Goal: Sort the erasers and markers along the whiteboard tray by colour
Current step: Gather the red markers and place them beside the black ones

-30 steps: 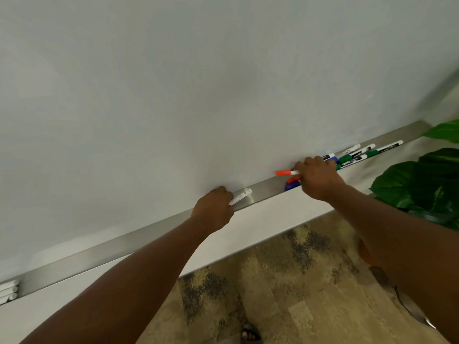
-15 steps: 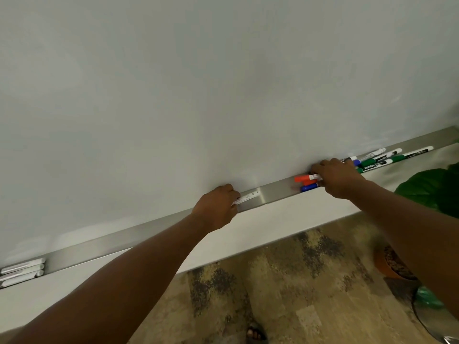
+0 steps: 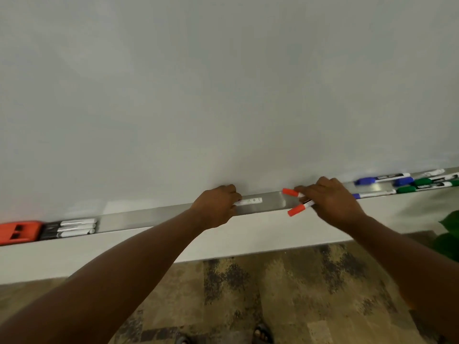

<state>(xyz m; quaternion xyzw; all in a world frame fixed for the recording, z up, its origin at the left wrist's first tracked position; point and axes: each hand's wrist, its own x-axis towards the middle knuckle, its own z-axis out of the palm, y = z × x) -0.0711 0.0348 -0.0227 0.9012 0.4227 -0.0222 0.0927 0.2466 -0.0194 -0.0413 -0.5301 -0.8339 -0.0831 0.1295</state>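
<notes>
A long metal whiteboard tray (image 3: 273, 203) runs along the bottom of the board. My right hand (image 3: 330, 202) grips two red-capped markers (image 3: 296, 210), caps pointing left, just above the tray's middle. My left hand (image 3: 216, 207) holds a white marker (image 3: 248, 201) whose end sticks out to the right along the tray. At the far left lie a red eraser (image 3: 18, 232) and three black-capped markers (image 3: 72, 228). To the right lie blue markers (image 3: 380, 180) and green markers (image 3: 427, 186).
The whiteboard (image 3: 223, 83) fills the upper view. Below the tray is a white wall strip, then patterned carpet (image 3: 285, 294). Green plant leaves (image 3: 447, 239) stand at the right edge. Sandalled toes show at the bottom.
My right hand has lifted the two red markers away from the blue and green ones and carried them left. The view has swung left, bringing the red eraser and black markers into sight.
</notes>
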